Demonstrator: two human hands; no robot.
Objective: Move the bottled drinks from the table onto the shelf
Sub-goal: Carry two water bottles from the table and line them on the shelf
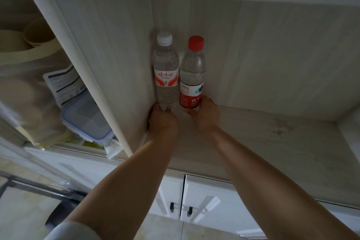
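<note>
Two clear water bottles stand upright side by side at the back of the pale wooden shelf (263, 142), in its left corner. The white-capped bottle (166, 70) has a red and white label and stands against the left side panel. The red-capped bottle (192, 76) stands just to its right. My left hand (162, 122) grips the base of the white-capped bottle. My right hand (206, 117) holds the base of the red-capped bottle, fingers curled round it. The bottoms of both bottles are hidden behind my hands.
A vertical divider (93, 76) separates this bay from a left compartment holding a cloth bag (25, 87), a paper leaflet (64, 84) and a lidded plastic box (85, 121). White cabinet doors with dark handles (194, 208) lie below the shelf. The shelf's right part is stained.
</note>
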